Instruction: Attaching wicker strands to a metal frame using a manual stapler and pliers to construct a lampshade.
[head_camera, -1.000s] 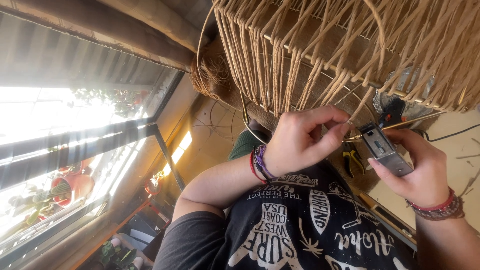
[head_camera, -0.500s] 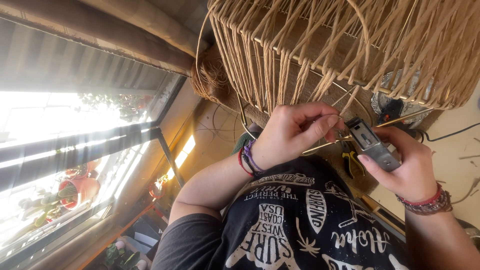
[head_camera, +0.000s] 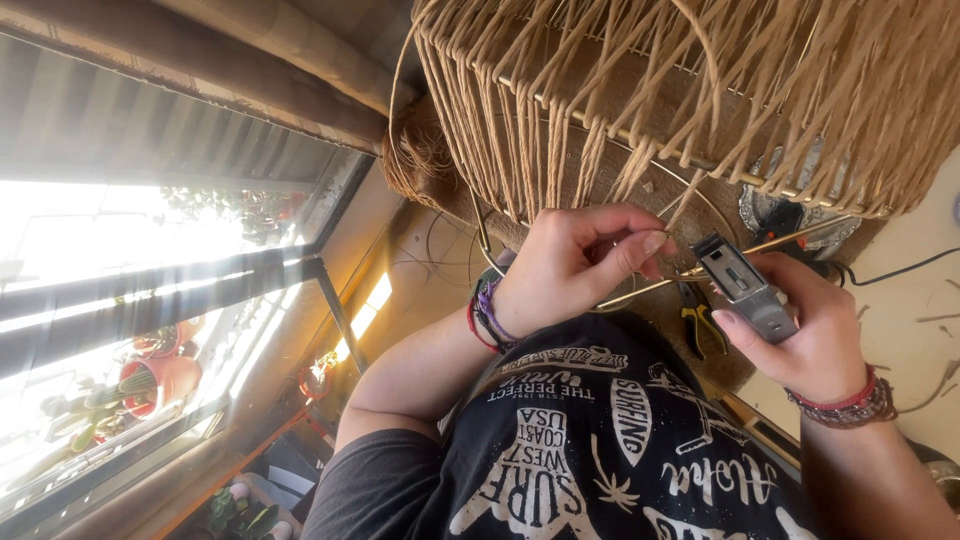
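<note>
Little has changed over the last second. Our left hand (head_camera: 575, 262) and right hand (head_camera: 805, 335) hold the same grips, and only the gap between them has closed a little. The small grey lighter-like tool (head_camera: 745, 287) now sits just beside the left fingertips, where a second ago it stood a bit further right. The view has also swung slightly, so more of the raffia fringe (head_camera: 700, 90) hangs over the hands.

The left fingers (head_camera: 640, 245) are clenched in a pinch, thumb against forefinger, on a thin pale strand right where the brass-coloured wire ring (head_camera: 640, 290) passes under them. We cannot tell whether they also press the wire itself. The right hand is wrapped around the tool's body with its metal head pointing up and left towards that pinch. The ring runs between the two hands, in front of our black printed shirt (head_camera: 600, 440).

We judge that the work is held at this one spot on the ring, below the woven shade, and that the tool has been brought up to the pinched strand.

Further off, yellow-handled pliers (head_camera: 700, 325) lie on the brown mat (head_camera: 690, 340) between the hands. A black glue gun (head_camera: 790, 220) rests at the far right with its cable (head_camera: 900, 270) trailing across the bench (head_camera: 900, 350). Potted plants (head_camera: 150, 380) stand by the bright window on the left.
</note>
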